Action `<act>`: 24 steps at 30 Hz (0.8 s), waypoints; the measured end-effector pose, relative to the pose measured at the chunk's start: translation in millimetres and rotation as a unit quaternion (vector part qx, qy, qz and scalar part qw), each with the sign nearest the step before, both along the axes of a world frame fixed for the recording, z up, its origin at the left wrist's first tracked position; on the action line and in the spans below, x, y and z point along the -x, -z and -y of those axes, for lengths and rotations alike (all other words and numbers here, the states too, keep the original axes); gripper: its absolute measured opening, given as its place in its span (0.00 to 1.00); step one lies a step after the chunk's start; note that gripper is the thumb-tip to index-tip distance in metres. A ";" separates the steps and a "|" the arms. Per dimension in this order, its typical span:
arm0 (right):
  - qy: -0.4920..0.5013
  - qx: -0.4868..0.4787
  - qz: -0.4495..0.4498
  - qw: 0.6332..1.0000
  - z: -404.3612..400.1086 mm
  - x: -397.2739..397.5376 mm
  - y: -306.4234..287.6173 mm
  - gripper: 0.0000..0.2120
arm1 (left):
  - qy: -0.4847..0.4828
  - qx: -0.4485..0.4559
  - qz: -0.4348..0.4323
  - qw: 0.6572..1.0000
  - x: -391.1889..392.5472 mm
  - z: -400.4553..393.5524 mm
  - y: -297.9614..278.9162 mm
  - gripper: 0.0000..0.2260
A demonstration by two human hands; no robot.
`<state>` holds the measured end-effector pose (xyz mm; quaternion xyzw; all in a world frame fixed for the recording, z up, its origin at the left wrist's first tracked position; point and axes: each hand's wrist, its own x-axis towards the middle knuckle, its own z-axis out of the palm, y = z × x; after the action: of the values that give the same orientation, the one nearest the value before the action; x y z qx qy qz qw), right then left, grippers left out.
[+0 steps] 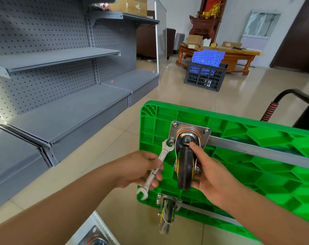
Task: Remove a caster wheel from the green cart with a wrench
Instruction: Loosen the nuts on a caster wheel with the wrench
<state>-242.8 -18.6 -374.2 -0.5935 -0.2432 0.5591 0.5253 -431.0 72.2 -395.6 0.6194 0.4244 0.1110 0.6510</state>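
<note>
Centre frame: left hand pinches wrench on plate bolt | right hand curls fingers around caster wheel of upturned green cart | risk: loosely seated wrench may slip, rounding nut.

Glossy green plastic cart, shiny metal wrench, matt black rubber caster wheel

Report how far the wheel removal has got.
Done: the cart is tipped up, underside showing. In hand: the left hand holds the wrench with its jaw on the plate's lower-left bolt; the right hand grips the wheel. Left: bolts still show at three plate corners, the fourth hidden; the plate still sits on the cart.
</note>
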 end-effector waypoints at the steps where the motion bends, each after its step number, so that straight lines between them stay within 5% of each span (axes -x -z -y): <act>1: 0.002 0.000 -0.002 1.000 0.2 -0.7 -0.3 0.23 | -0.003 -0.050 -0.028 0.998 3.6 -2.7 -6.3 0.11; 3: 0.002 0.000 -0.007 1.000 0.4 -1.6 -1.2 0.22 | -0.004 -0.200 -0.125 0.972 12.0 -9.6 -22.6 0.10; 6: 0.002 0.001 -0.011 1.000 0.2 -2.1 -1.7 0.22 | 0.032 -0.437 -0.281 0.854 21.2 -18.0 -46.5 0.10; 9: -0.004 0.000 -0.010 1.000 0.4 -1.2 -4.0 0.19 | 0.051 -0.542 -0.374 0.751 19.7 -11.8 -65.2 0.08; 12: -0.006 0.001 -0.008 1.000 1.0 -1.2 -4.5 0.19 | 0.067 -0.597 -0.415 0.683 11.4 -8.3 -76.7 0.08; 24: 0.000 -0.001 -0.006 1.000 0.3 -1.9 -2.7 0.19 | 0.083 -0.604 -0.475 0.634 -4.2 -9.0 -89.3 0.09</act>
<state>-240.9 -18.9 -371.5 -0.5895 -0.2405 0.5629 0.5271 -426.8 81.2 -306.3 0.8743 0.4598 -0.0219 -0.1542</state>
